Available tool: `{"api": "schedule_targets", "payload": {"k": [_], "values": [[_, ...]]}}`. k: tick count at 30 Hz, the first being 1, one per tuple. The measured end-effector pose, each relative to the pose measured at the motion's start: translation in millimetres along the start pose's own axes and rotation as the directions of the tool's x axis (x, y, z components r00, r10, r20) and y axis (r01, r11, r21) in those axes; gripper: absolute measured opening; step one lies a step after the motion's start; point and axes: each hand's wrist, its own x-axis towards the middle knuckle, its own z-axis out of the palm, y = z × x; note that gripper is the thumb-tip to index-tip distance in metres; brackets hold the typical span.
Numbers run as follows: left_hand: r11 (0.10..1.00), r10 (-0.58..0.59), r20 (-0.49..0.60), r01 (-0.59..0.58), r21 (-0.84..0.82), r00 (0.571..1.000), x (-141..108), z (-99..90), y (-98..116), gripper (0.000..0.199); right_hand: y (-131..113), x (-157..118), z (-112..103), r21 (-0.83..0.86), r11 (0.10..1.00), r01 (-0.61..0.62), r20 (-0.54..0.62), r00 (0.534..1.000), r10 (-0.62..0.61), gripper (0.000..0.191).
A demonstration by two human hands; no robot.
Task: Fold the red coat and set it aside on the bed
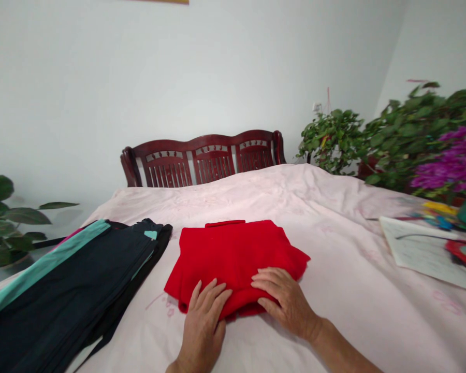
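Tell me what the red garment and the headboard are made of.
The red garment looks like a soft knit, perhaps wool or acrylic: matte, thick, with rounded folds, though the fiber can't be told. The headboard looks like wood, dark reddish with a glossy varnish, cut into slats.

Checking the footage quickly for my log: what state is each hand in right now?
Left hand: open, lying flat on the folded red garment, no grip.
Right hand: open, lying flat on that garment, no grip.

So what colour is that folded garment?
The folded garment is bright red, shown in the head view.
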Motion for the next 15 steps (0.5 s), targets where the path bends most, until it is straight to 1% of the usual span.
{"api": "schedule_targets", "payload": {"k": [8, 15], "values": [[1.000, 0.021, -0.046, -0.020, 0.023, 0.999, 0.3, -0.6, 1.4, 0.063, 1.7, 0.1, 1.9, -0.005, 1.000, 0.006, -0.002, 1.000, -0.006, 0.028], [0.999, 0.024, -0.029, -0.023, 0.025, 0.999, -0.2, 0.9, 0.1, 0.064, 2.1, -0.9, 2.7, -0.012, 1.000, 0.015, -0.006, 1.000, -0.015, 0.029]]}}
